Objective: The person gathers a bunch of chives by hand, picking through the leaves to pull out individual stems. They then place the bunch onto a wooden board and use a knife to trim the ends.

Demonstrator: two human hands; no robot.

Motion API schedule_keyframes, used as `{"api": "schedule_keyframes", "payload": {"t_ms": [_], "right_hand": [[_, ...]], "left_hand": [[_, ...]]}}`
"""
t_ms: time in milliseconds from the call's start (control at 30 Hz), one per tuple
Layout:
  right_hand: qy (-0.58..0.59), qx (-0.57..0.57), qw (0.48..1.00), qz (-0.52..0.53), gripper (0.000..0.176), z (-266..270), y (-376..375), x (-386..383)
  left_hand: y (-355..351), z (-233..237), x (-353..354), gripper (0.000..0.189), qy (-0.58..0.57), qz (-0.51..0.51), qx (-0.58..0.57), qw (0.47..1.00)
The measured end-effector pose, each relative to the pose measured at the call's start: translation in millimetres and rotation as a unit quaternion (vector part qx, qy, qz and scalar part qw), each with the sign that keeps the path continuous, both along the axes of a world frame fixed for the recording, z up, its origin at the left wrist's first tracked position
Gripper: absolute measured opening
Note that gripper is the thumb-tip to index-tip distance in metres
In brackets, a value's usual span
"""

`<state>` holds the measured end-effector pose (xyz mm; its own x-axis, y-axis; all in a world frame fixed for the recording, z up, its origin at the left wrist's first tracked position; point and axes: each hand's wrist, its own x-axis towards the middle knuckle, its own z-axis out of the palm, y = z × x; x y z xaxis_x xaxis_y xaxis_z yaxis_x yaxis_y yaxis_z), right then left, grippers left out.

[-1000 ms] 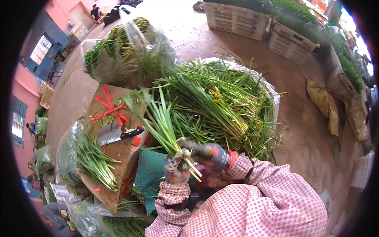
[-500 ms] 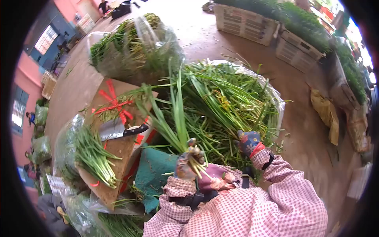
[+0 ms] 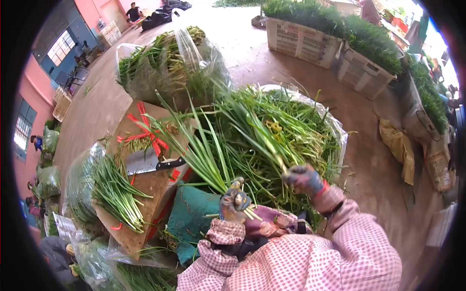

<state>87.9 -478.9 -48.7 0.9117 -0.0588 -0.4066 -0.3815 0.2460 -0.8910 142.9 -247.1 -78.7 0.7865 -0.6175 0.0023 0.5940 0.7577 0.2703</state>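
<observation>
My left hand (image 3: 235, 206), in a patterned glove, is closed round a bunch of leafy green stalks (image 3: 206, 165). Their long leaves fan up and to the left, and the pale stem ends poke out below the fist. My right hand (image 3: 305, 180), gloved and a little blurred, grips the pale lower end of some more leafy green stalks (image 3: 272, 149) over the big heap of greens (image 3: 303, 126). That heap lies in a white plastic bag (image 3: 343, 140) before me.
At left, a board (image 3: 162, 201) bears a cleaver (image 3: 143, 162), red ties (image 3: 144, 127) and a tied bundle of greens (image 3: 119, 194). A teal cloth (image 3: 191, 213) lies beside it. A filled clear bag (image 3: 167, 72) stands behind; crates of greens (image 3: 303, 41) line the right.
My right hand has lifted from the heap and moved slightly left, with stalks now in its grip. My left hand still holds its bunch, whose leaves now lean further left.
</observation>
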Motion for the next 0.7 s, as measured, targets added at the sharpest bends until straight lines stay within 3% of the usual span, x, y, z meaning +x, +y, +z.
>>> {"api": "schedule_keyframes", "payload": {"t_ms": [67, 100, 200, 267, 300, 333, 400, 467, 533, 600, 667, 700], "right_hand": [[-0.039, -0.054, 0.998, 0.014, 0.015, 27, 28, -8], [0.031, 0.012, 0.999, 0.016, 0.014, 30, 34, -10], [0.006, -0.016, 0.999, 0.028, 0.014, 14, 47, -9], [-0.089, -0.090, 0.992, 0.026, 0.015, 3, 56, -14], [-0.127, -0.218, 0.967, 0.022, 0.016, 0, 58, -16], [-0.126, -0.216, 0.968, 0.022, 0.016, 1, 59, -17], [-0.239, -0.444, 0.863, 0.032, 0.014, 12, 56, -17], [-0.254, -0.493, 0.832, 0.026, 0.019, 36, 54, -16], [-0.231, -0.584, 0.775, 0.072, 0.024, 24, 53, -7], [-0.242, -0.612, 0.745, 0.109, 0.027, 2, 54, -1], [-0.220, -0.622, 0.739, 0.139, 0.023, 6, 60, -6], [-0.250, -0.609, 0.743, 0.120, 0.022, 8, 65, -12]], "left_hand": [[1, 18, -9, 0.024, 0.027, 0.055, 0.070, 0.996], [4, 20, -14, 0.023, 0.078, 0.065, 0.126, 0.987], [-5, 36, -11, 0.020, 0.104, 0.115, 0.296, 0.942], [-8, 32, -12, 0.019, 0.093, 0.175, 0.363, 0.911], [-7, 34, -13, 0.019, 0.072, 0.198, 0.365, 0.907], [-5, 42, -12, 0.019, 0.048, 0.220, 0.368, 0.902], [1, 52, -11, 0.020, 0.017, 0.237, 0.355, 0.904], [3, 56, -13, 0.021, -0.011, 0.248, 0.362, 0.898], [-3, 62, -16, 0.021, 0.003, 0.237, 0.394, 0.888], [-10, 58, -15, 0.037, 0.036, 0.221, 0.355, 0.908], [-12, 43, -12, 0.046, 0.063, 0.258, 0.336, 0.904], [-9, 36, -14, 0.038, 0.022, 0.252, 0.331, 0.909]]}}
